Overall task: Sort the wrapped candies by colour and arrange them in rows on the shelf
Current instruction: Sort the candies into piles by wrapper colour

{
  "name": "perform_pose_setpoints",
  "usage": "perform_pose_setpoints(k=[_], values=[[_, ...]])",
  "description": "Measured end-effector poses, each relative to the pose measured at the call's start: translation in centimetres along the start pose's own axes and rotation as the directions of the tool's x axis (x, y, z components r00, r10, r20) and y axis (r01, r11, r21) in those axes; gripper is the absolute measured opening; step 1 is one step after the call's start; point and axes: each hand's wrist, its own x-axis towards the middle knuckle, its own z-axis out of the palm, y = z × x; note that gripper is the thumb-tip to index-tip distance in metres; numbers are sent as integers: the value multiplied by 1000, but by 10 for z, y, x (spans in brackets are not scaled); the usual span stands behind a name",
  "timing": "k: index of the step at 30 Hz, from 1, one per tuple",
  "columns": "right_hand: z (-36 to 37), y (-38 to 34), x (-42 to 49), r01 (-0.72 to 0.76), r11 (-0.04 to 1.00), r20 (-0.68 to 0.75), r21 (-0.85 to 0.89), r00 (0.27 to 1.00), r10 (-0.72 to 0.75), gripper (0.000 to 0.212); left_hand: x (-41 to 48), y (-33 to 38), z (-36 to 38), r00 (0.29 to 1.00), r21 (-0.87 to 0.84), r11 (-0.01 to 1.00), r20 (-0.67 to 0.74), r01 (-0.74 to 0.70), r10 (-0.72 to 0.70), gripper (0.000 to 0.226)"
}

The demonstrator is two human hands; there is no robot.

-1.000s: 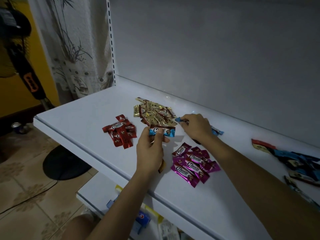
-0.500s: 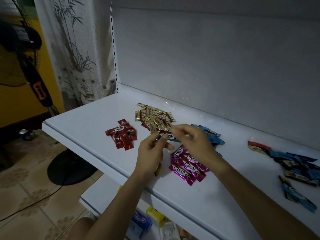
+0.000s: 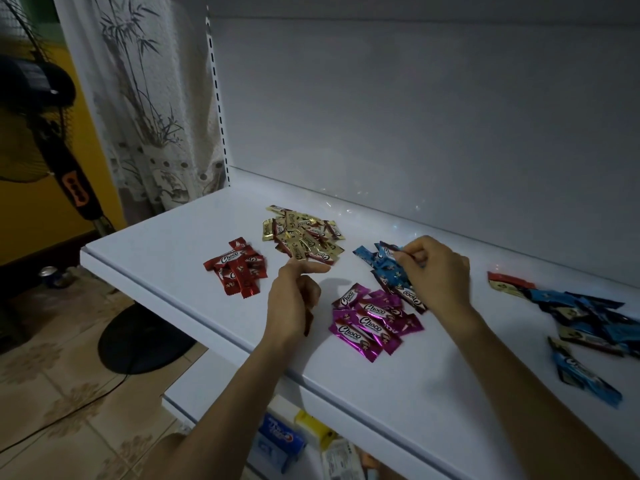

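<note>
Sorted piles of wrapped candies lie on the white shelf (image 3: 166, 247): red candies (image 3: 239, 271) at the left, gold candies (image 3: 304, 240) behind them, magenta candies (image 3: 370, 320) near the front and blue candies (image 3: 384, 275) behind those. My right hand (image 3: 440, 278) pinches a blue candy (image 3: 389, 252) just above the blue pile. My left hand (image 3: 292, 303) hovers between the red and magenta piles, its index finger stretched out. Its lower fingers curl round a dark-ended candy (image 3: 307, 323) that is mostly hidden. An unsorted heap of mostly blue candies (image 3: 588, 313) lies at the far right.
The shelf's white back panel (image 3: 415, 133) rises right behind the piles. A standing fan (image 3: 65, 168) and a printed curtain (image 3: 149, 116) are to the left. A lower shelf holds boxed goods (image 3: 282, 441). A can (image 3: 52, 275) stands on the tiled floor.
The blue candy passed from my left hand to my right hand, which carried it right to the blue pile. My left hand let go and drew back slightly.
</note>
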Motion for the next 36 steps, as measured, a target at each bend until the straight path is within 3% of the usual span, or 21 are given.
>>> perform_pose_setpoints(k=[4, 7, 10, 12, 14, 18, 22, 25, 28, 30, 33, 36], values=[[10, 15, 2, -50, 970, 16, -238, 998, 56, 30, 3, 3, -3, 996, -16, 999, 81, -47, 48, 59], [4, -6, -9, -8, 999, -9, 51, 1000, 9, 32, 7, 0, -6, 992, -54, 997, 114, -53, 58, 73], [-5, -52, -29, 22, 956, 302, 292, 946, -114, 34, 10, -4, -6, 993, -124, 990, 92, -64, 76, 77], [-1, -75, -40, 19, 966, 516, 257, 843, -154, 30, 9, -1, -5, 996, -226, 973, 74, -38, 57, 72], [10, -83, -45, 54, 978, 572, 202, 804, -163, 26, 8, 2, -5, 998, -280, 960, 64, 0, 19, 61], [18, -87, -42, 89, 973, 496, 214, 848, -187, 16, 8, -1, -8, 999, -149, 989, 39, -4, 9, 43], [12, -85, -24, 51, 961, 394, 272, 905, -159, 4, 8, -6, -9, 985, -43, 986, -65, -162, 160, 17], [14, -87, -10, -10, 965, 431, 262, 896, -107, 7, 6, -5, -7, 979, -166, 977, -175, -133, 104, 20], [26, -93, 12, -33, 961, 368, 273, 927, -72, 13, 10, -6, -6, 961, -150, 982, -269, -113, 70, 26], [41, -94, 30, -38, 964, 265, 265, 964, -35, 14, 10, -11, -3, 971, -6, 995, -219, -102, 99, 27], [71, -94, 47, 89, 995, 201, 45, 975, -96, 7, 9, -21, 4, 992, 192, 977, -58, -97, 110, 28], [93, -92, 55, 234, 967, 182, -96, 960, -214, 9, 10, -22, 7, 983, 463, 868, 115, -182, 145, 51]])
